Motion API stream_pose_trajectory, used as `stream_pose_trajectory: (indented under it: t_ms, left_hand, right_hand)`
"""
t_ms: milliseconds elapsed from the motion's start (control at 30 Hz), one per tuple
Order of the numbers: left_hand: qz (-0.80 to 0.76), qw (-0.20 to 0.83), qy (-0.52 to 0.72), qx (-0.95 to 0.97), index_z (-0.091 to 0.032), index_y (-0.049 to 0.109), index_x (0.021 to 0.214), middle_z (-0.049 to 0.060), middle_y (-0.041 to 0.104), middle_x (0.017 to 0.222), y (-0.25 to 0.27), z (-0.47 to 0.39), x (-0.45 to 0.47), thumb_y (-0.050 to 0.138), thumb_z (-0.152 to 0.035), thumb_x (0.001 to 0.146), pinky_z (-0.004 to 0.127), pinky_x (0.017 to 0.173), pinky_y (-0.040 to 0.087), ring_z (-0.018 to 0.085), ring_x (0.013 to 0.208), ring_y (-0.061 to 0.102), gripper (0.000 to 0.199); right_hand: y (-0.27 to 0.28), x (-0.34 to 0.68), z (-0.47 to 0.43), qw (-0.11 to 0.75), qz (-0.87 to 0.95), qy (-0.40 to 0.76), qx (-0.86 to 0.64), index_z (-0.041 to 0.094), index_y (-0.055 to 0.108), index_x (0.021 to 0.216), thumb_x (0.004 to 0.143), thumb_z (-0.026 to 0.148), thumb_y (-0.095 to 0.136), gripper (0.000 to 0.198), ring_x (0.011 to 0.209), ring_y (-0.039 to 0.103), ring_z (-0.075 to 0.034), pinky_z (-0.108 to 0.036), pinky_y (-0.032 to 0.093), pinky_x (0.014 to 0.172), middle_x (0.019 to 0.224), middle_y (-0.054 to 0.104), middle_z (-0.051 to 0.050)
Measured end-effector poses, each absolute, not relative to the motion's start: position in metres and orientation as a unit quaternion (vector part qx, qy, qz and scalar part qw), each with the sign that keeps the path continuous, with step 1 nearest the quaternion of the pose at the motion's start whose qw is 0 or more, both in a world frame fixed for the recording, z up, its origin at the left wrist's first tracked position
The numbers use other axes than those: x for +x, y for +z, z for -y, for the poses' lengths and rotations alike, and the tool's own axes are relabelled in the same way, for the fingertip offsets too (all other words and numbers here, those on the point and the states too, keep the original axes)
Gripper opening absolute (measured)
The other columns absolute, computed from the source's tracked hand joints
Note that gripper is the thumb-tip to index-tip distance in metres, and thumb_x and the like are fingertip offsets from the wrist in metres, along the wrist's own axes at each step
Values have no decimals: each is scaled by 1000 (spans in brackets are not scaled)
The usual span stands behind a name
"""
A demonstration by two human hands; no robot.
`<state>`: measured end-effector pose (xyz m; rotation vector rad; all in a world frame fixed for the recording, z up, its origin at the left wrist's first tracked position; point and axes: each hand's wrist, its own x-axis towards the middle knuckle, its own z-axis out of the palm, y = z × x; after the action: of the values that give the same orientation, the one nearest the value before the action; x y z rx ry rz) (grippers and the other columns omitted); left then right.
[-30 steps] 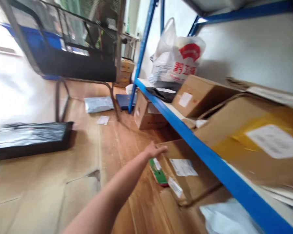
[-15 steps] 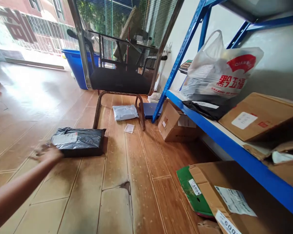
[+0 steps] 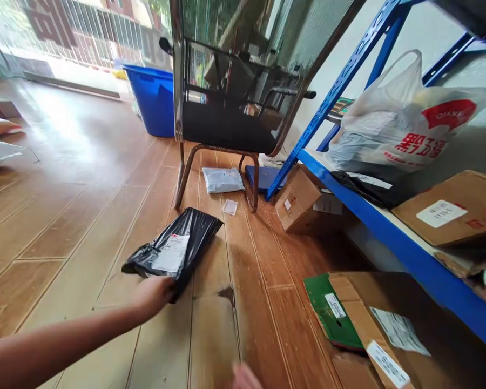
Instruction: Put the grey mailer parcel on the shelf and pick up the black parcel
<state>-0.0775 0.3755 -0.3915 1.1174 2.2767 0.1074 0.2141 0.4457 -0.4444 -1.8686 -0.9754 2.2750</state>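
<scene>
The black parcel (image 3: 174,249) lies on the wooden floor (image 3: 85,216), its near end pinched in the left hand (image 3: 154,294). It is a shiny plastic bag with a white label. At the bottom edge only a blurred part of the right hand (image 3: 245,377) shows, perhaps fingertips; its grip I cannot tell. A white bag (image 3: 405,135) with parcels inside stands on the blue shelf (image 3: 389,232).

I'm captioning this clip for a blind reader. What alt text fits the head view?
The left hand grips a black plastic parcel with a white label above a wooden floor. Beyond stands a chair; cardboard boxes sit beside a blue shelf.
</scene>
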Motion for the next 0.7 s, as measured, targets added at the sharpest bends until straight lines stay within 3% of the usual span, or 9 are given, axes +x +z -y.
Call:
stream_pose_trajectory:
  t_ms: [133, 200, 300, 400, 500, 600, 700]
  left_hand:
    - [-770, 396, 109, 488, -17, 60, 75, 1, 65, 69, -358, -388, -6, 49, -25, 84, 23, 59, 39, 16, 67, 61, 16]
    - [-690, 458, 178, 532, -18, 64, 85, 0, 64, 67, -341, -385, 3, 45, -27, 86, 21, 57, 39, 12, 60, 58, 21]
    - [-578, 506, 315, 558, -18, 67, 106, 0, 62, 66, -327, -370, -12, 43, -39, 87, 22, 57, 42, 12, 56, 55, 36]
    - [-666, 408, 451, 431, -14, 68, 96, -1, 53, 58, -323, -353, -45, 46, -54, 82, 22, 50, 39, 12, 52, 48, 47]
    - [-747, 272, 518, 315, -12, 64, 97, -4, 46, 54, -321, -344, -75, 50, -55, 75, 22, 54, 39, 12, 56, 44, 50]
    - [-767, 263, 512, 282, -10, 61, 103, -6, 41, 50, -321, -339, -92, 47, -58, 71, 22, 55, 37, 12, 55, 41, 59]
    - [-787, 274, 446, 328, -11, 58, 109, -7, 41, 53, -333, -329, -100, 38, -62, 77, 21, 59, 39, 11, 58, 44, 64]
  right_hand:
    - [-416, 141, -473, 19, 262, 783, -564, 17, 60, 106, 75, 82, 38, 76, 65, 64, -17, -27, 48, 49, 82, 66, -6]
    - [-399, 120, -481, -22, 246, 843, -478, 14, 62, 98, 80, 73, 44, 64, 57, 60, -15, -24, 44, 47, 72, 65, -5]
    - [-381, 115, -483, -50, 261, 825, -499, 13, 63, 87, 84, 49, 46, 40, 50, 55, -14, -24, 42, 47, 60, 62, -2]
    - [-372, 129, -485, -54, 219, 816, -533, 14, 62, 85, 81, 53, 37, 46, 57, 60, -18, -29, 47, 52, 65, 65, -5]
    - [-362, 143, -494, -59, 161, 858, -484, 14, 62, 91, 74, 56, 42, 49, 69, 65, -21, -34, 51, 60, 76, 69, -7]
    - [-350, 149, -499, -62, 142, 872, -465, 14, 62, 90, 71, 54, 43, 49, 69, 65, -21, -33, 51, 60, 76, 69, -8]
    - [-341, 153, -495, -31, 159, 860, -483, 14, 63, 88, 70, 53, 42, 48, 65, 65, -20, -32, 51, 56, 73, 69, -7]
